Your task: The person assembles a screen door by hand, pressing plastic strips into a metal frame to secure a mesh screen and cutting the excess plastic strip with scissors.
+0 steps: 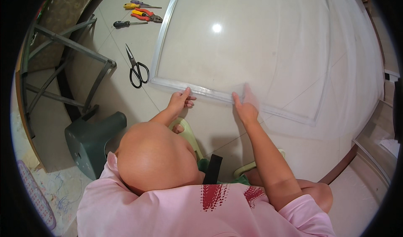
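A silvery metal frame [205, 91] lies on the tiled floor, with a sheer whitish mesh [352, 69] spread over it and past its right side. My left hand [180, 102] is at the near edge of the frame, its thumb on the metal and its other fingers curled below. Farther right on the same edge is my right hand [247, 109]. Its thumb touches the frame, and its fingers stretch apart over the mesh area, pale and blurred. Black-handled scissors [133, 64] lie just left of the frame's near left corner.
Red-and-yellow pliers [142, 14], a yellow-handled screwdriver [132, 5], a purple-handled screwdriver [137, 2] and a black-handled screwdriver [121, 24] lie beyond the scissors. Folding metal legs [75, 44] and a dark green stool [94, 136] stand at left. Furniture edges the right side.
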The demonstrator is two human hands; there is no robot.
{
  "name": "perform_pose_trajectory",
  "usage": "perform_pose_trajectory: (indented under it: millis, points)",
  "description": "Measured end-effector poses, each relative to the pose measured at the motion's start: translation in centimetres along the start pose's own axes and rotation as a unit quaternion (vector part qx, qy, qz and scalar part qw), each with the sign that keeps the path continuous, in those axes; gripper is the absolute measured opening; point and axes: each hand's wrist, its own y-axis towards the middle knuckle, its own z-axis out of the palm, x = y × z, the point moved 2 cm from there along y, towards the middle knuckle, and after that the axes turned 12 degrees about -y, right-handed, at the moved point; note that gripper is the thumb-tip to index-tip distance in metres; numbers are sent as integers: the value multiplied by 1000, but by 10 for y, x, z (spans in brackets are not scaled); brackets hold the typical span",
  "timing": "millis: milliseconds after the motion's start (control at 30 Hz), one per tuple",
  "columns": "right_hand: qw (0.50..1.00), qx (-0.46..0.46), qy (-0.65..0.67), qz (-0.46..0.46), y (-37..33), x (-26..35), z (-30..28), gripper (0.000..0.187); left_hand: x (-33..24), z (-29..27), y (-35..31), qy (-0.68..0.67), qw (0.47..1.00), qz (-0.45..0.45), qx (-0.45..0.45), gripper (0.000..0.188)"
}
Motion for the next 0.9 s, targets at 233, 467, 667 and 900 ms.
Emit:
perform_pose_trajectory:
  millis: [233,467,667,900]
  points:
    - [996,-7,57,-66,0,10,-9,73,-2,-26,-2,-183,983,30,14,24]
    - [996,-84,0,-44,-6,-10,11,54,-15,-12,4,-95,989,84,-75,15]
    - [996,-48,-4,-76,1,-2,-6,59,-7,-14,8,-145,985,71,-60,15]
    - [996,76,50,4,-5,14,-11,77,10,-28,4,-184,978,71,-67,15]
